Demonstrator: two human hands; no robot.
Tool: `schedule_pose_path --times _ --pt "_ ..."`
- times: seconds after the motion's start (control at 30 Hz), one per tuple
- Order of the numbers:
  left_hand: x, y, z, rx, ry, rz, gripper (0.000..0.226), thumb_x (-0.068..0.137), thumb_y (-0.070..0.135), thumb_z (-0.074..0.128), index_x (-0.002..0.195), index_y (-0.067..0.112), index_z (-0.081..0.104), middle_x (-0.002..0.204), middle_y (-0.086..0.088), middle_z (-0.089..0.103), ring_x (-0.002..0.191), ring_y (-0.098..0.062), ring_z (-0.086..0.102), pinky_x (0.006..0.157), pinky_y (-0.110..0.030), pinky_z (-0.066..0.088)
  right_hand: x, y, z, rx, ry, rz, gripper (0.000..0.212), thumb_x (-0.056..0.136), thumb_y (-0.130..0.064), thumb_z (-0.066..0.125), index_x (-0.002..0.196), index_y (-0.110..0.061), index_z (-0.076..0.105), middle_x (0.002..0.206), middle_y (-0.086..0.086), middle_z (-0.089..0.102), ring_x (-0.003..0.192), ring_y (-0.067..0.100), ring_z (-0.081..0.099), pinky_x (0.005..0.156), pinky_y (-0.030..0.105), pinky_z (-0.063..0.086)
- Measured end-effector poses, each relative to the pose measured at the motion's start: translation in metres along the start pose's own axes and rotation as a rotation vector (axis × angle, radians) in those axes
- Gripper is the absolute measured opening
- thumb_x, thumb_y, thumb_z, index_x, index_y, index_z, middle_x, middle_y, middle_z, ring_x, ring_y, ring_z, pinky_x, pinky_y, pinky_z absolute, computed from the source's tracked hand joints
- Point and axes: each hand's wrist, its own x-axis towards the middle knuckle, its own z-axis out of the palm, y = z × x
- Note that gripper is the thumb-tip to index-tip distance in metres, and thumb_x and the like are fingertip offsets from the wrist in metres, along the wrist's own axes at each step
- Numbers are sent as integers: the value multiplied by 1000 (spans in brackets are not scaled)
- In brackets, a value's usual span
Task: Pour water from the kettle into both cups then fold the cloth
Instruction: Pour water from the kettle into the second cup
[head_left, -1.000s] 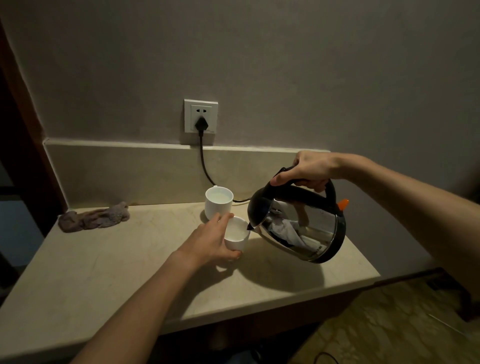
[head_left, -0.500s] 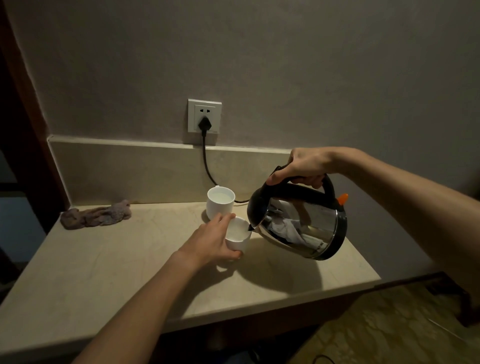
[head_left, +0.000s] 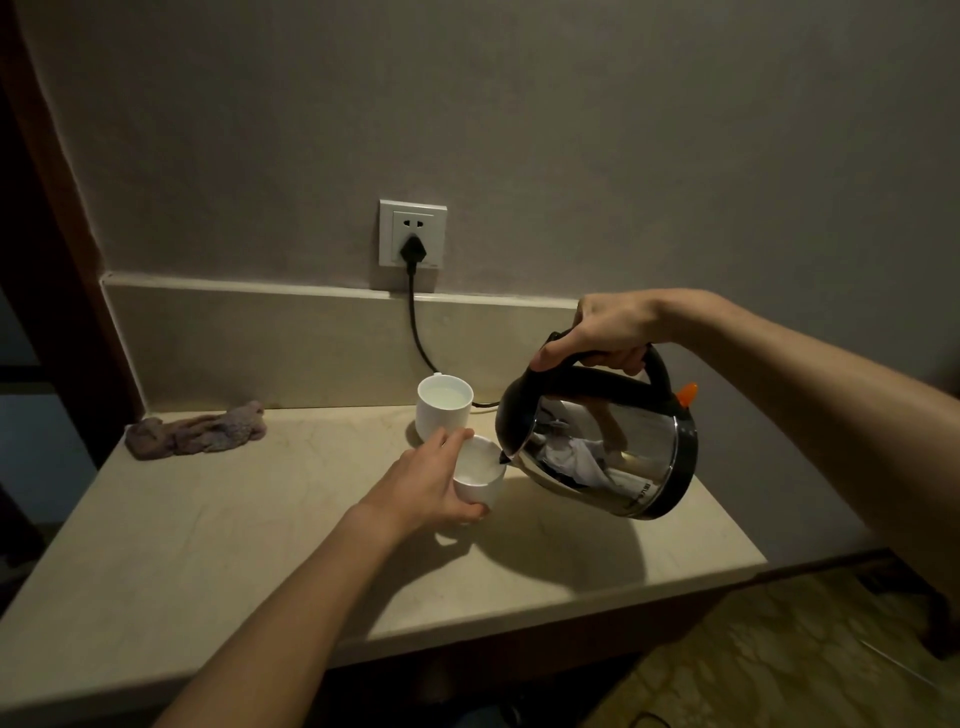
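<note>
My right hand (head_left: 608, 328) grips the black handle of a shiny steel kettle (head_left: 608, 457), which is tilted left with its spout over the near white cup (head_left: 480, 475). Around that cup's left side curl the fingers of my left hand (head_left: 434, 486), and the cup is raised slightly off the counter and tilted toward the spout. A second white cup (head_left: 444, 410) with water in it stands upright just behind. A crumpled greyish-purple cloth (head_left: 200, 430) lies at the counter's back left.
The beige stone counter (head_left: 208, 545) ends at a front edge and a right edge, with floor below at the right. A black cord (head_left: 418, 332) runs from the wall socket (head_left: 413, 234) down behind the far cup. A dark wooden frame stands at the left.
The kettle and both hands have stayed almost in place while the kettle stays tilted over the near cup. The view has shifted slightly.
</note>
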Motion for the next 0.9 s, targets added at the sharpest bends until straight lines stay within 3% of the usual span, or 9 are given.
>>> schedule_pose_path --times 0.9 --pt "-2 2 0 -2 0 -15 102 66 56 81 150 24 32 138 2 48 114 -29 59 95 -44 51 5 -18 -2 -67 3 38 45 82 -59 71 65 -17 62 53 -4 42 44 11 36 47 24 32"
